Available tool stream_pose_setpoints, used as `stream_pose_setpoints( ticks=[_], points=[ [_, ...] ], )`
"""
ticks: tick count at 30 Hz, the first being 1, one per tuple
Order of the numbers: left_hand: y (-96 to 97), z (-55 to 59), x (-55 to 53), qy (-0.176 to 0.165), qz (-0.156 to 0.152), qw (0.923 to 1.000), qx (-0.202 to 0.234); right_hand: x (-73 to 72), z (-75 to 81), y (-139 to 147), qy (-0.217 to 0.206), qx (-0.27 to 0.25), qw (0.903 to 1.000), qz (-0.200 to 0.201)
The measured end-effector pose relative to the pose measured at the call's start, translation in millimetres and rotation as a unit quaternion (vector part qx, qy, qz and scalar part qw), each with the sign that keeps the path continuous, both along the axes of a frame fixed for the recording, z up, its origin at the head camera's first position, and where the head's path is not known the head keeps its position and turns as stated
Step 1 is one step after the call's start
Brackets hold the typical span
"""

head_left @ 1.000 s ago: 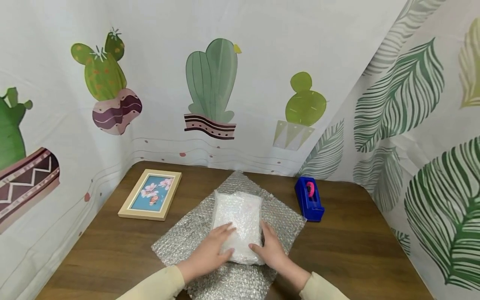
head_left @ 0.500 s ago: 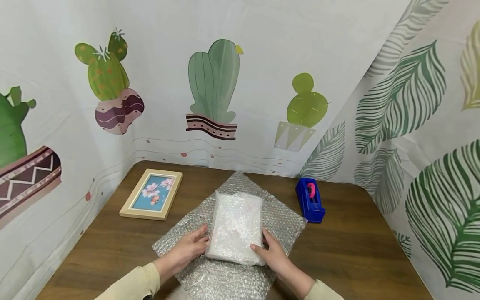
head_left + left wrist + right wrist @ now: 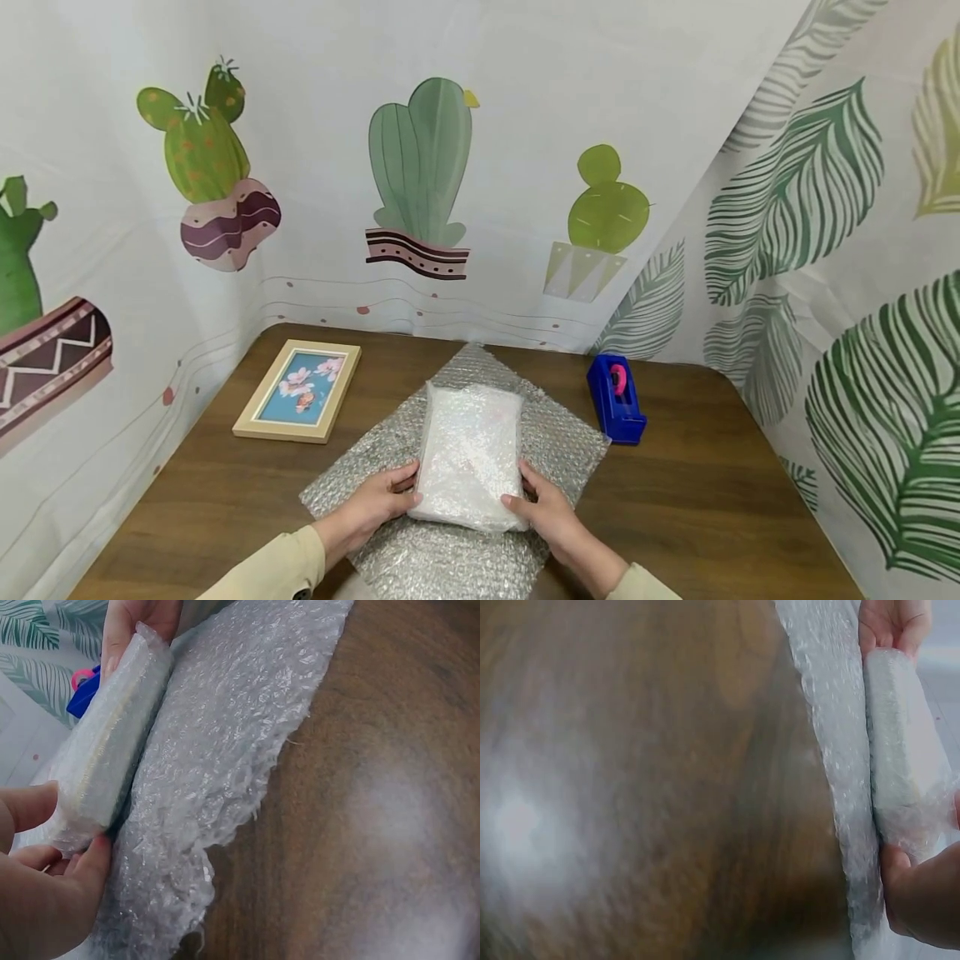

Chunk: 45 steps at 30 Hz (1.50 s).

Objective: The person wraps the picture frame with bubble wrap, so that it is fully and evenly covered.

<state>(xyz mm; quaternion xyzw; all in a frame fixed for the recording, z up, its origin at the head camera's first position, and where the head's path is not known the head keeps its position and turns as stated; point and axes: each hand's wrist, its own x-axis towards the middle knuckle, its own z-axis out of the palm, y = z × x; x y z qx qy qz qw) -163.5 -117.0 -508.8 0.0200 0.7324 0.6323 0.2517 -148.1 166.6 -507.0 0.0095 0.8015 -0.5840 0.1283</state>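
Note:
A flat rectangular package in bubble wrap point(image 3: 468, 454) lies on a larger sheet of bubble wrap point(image 3: 450, 562), set diagonally on the table. My left hand point(image 3: 371, 504) grips the package's left side near its front corner. In the left wrist view the thumb is on top, with fingers curled under the lower edge point(image 3: 94, 802). Opposite, my right hand point(image 3: 553, 514) holds the right side, thumb over the top face. The right wrist view shows that hand point(image 3: 930, 896) at one end of the package. A pale yellowish edge shows faintly through the wrap; the rest inside is hidden.
A light wooden picture frame point(image 3: 300, 390) with a blossom picture lies at the back left. At the back right stands a blue tape dispenser point(image 3: 618, 408) with a pink core. A printed cloth point(image 3: 517, 167) hangs behind the brown table point(image 3: 697, 492).
My left hand has moved off the package's top face to its left side and now grips it there. The right hand stays at the right side. The package has barely shifted.

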Motion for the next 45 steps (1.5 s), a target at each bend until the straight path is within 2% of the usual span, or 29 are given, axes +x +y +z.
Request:
stream_pose_setpoints(
  ticks=[7,16,19,22,27,30,34,39,45],
  points=[
    [1.3,-1.6,1.3,0.000,0.006,0.9999,0.010,0.1,-2.4,-1,-0.005,-0.022,0.9996,-0.017],
    [2.1,-3.8,1.9,0.005,0.018,0.9998,0.010,-1.3,0.0,0,-0.024,-0.026,0.9993,-0.007],
    [2.4,-2.6,2.5,0.009,0.013,0.9998,0.013,-1.0,1.6,0,-0.027,-0.028,0.9992,-0.010],
    [5.2,1.6,3.4,0.010,0.008,0.9999,0.010,0.7,5.0,1,-0.028,-0.032,0.9990,-0.016],
    [17.5,18.1,1.8,0.014,0.014,0.9997,-0.015,2.9,18.5,14,-0.013,-0.027,0.9992,-0.025],
    [30.5,29.2,0.6,0.025,0.025,0.9992,-0.018,1.3,31.7,31,-0.008,-0.014,0.9998,-0.012],
    [55.6,41.5,-1.8,0.043,0.036,0.9984,0.002,-3.1,51.2,60,-0.023,-0.016,0.9995,0.013],
    [94.8,55.4,-9.8,0.067,0.027,0.9967,0.036,-14.3,70.7,102,-0.050,-0.072,0.9952,0.043],
    [144.4,74.1,-22.7,0.065,0.017,0.9960,0.059,-32.5,89.3,157,-0.010,-0.087,0.9931,0.077]
  ],
)
